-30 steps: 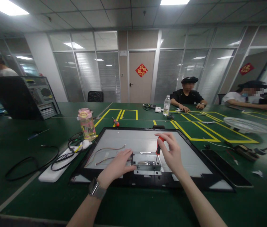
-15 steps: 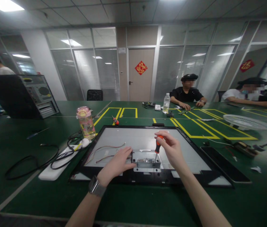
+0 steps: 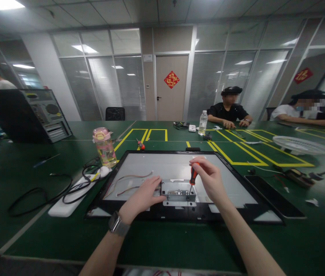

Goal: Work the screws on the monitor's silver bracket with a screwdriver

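Note:
My right hand [image 3: 208,174] grips the handle of an orange and black screwdriver [image 3: 193,174], held nearly upright. Its tip reaches down into a silver metal bracket [image 3: 179,202] at the near middle of a flat display panel [image 3: 148,163]. Whether the tip sits in a screw I cannot tell. Resting flat with the fingers stretched out, my left hand [image 3: 143,195] touches the left end of the bracket. Thin cables [image 3: 130,177] lie on the panel beyond that hand. The panel has a black frame and a grey back, and it lies flat on the green table [image 3: 162,245].
Left of the panel are a white power strip [image 3: 64,205], a black cable [image 3: 40,211] and a pink-lidded bottle [image 3: 105,149]. A smartphone-like black slab [image 3: 274,197] lies right. Farther off are a small red screwdriver [image 3: 141,145], a clear bottle [image 3: 202,122], a computer case [image 3: 13,115] and seated people.
The screwdriver and my right hand have shifted slightly, the tip staying at the bracket. My left hand keeps its place. Across the table, a seated person's hands have moved a little closer together.

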A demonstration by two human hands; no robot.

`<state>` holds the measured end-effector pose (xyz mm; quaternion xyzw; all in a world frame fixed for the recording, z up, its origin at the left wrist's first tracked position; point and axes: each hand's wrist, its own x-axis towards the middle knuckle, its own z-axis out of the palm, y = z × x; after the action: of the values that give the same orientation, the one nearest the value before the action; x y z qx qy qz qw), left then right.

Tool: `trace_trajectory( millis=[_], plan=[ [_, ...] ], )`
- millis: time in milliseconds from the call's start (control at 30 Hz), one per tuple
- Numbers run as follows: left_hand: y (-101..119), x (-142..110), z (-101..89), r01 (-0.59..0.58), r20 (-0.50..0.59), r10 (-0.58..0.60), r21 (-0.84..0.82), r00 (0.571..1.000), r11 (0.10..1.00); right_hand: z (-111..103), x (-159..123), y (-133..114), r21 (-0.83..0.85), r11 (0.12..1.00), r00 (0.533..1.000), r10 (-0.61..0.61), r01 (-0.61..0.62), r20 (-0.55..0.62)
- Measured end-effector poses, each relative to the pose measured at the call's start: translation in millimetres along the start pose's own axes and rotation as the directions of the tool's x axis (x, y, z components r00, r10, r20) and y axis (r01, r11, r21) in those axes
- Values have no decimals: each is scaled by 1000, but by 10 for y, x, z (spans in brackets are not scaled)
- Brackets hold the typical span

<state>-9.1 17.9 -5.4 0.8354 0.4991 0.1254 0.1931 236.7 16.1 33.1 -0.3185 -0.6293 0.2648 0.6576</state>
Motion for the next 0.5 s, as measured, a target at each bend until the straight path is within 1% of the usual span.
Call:
trace_trajectory(
  millis=[100, 167, 267, 400, 500],
  plan=[
    [1, 2, 2, 5, 7, -5, 19, 1000, 1000, -9, -5, 7, 50, 997, 998, 61, -62, 11],
    [-1, 5, 6, 1, -6, -1, 26, 1000, 1000, -9, -9, 10, 88, 993, 996, 80, -82, 28],
    [-14, 9, 21, -12, -28, 13, 26, 1000, 1000, -1, -9, 3, 96, 993, 998, 59, -62, 32],
    [-31, 15, 33, -16, -29, 16, 18, 999, 1000, 5, -6, -9, 23, 1000, 1000, 15, -15, -1],
    [-32, 18, 26, -13, -17, 13, 14, 1000, 1000, -3, -8, -2, 40, 998, 999, 45, -46, 13]
  ],
)
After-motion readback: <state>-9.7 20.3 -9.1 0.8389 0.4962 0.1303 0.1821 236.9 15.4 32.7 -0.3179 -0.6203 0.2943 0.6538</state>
